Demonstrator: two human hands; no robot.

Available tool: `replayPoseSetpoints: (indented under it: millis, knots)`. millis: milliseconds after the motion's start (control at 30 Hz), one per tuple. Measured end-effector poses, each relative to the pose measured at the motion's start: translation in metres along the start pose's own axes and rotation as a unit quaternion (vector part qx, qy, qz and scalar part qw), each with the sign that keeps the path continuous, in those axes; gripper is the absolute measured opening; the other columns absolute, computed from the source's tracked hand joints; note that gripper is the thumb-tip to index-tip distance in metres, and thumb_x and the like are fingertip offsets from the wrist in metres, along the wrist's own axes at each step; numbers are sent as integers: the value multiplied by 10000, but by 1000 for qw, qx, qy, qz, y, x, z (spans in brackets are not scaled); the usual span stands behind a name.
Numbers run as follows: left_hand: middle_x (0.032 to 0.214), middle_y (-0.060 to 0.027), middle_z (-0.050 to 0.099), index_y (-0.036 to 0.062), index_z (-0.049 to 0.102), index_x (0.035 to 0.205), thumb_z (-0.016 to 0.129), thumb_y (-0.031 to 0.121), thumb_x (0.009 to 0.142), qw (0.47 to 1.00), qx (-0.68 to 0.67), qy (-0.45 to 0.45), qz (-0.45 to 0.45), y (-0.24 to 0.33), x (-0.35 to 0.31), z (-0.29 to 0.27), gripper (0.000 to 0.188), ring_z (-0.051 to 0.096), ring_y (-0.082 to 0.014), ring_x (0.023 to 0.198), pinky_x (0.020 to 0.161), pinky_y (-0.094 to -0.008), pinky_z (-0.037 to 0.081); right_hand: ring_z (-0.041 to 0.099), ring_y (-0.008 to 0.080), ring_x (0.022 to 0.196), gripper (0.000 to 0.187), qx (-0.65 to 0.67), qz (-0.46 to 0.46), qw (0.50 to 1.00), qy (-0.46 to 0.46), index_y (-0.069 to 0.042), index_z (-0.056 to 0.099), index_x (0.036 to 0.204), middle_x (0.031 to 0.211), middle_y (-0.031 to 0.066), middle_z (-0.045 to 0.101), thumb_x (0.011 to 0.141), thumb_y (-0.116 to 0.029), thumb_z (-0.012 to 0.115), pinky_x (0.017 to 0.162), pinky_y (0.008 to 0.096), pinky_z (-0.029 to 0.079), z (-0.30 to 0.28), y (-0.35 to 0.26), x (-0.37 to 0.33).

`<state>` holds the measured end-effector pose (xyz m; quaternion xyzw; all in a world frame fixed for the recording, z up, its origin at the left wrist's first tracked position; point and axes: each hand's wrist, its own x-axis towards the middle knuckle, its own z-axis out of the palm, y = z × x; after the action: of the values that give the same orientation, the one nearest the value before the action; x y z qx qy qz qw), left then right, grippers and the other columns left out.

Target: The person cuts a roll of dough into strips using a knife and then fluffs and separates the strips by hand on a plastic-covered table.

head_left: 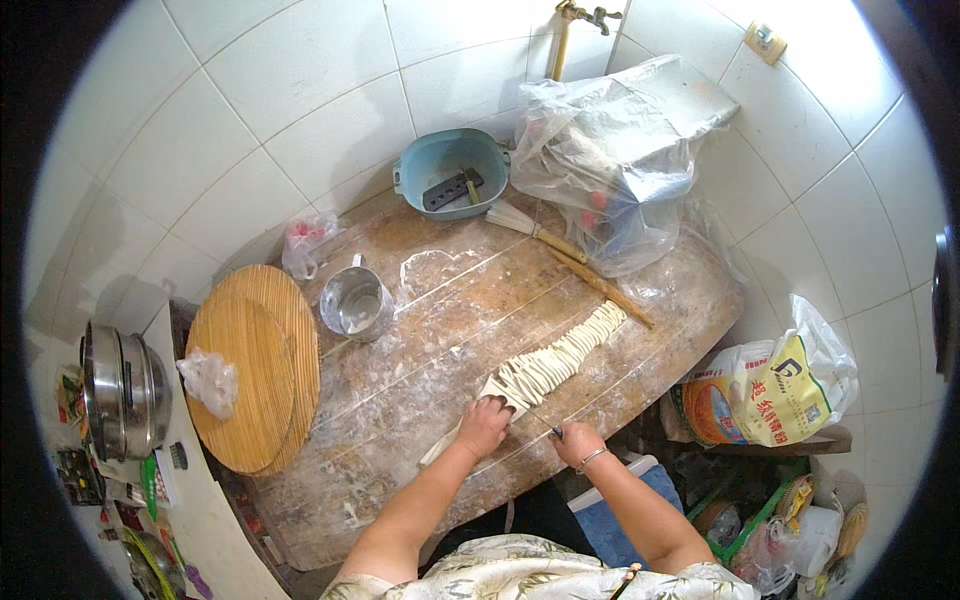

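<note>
On the floured board [420, 390], folded dough [497, 392] is pressed under the left hand [484, 424]; seemingly a knife [543, 422] is gripped in the closed right hand [577, 442]

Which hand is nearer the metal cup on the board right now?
Left. The left hand presses the dough strip, below and right of the metal cup. The right hand, holding a knife, lies farther right.
</note>
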<state>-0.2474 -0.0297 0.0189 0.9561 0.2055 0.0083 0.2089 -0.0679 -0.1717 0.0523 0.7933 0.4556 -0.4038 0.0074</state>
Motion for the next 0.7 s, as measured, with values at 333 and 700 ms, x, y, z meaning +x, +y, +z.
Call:
replayPoseSetpoints:
  millis: [333, 700]
  knots:
    - [1133, -72, 526, 155, 579, 1079, 700, 170, 716, 998, -48, 28, -18, -6, -5, 16, 383, 490, -283, 1098, 895, -442, 392, 627, 394, 895, 274, 33, 7, 999, 23, -13, 648, 931, 953, 246, 643, 830, -264, 605, 793, 476, 503, 29, -18, 57]
    - [1078, -77, 514, 139, 597, 1009, 668, 156, 728, 998, -32, 23, -43, 2, -6, 15, 290, 469, -274, 1091, 923, -440, 376, 623, 408, 800, 376, 16, -23, 998, -63, 4, 653, 852, 829, 254, 642, 909, -351, 546, 710, 500, 495, -17, -3, 20]
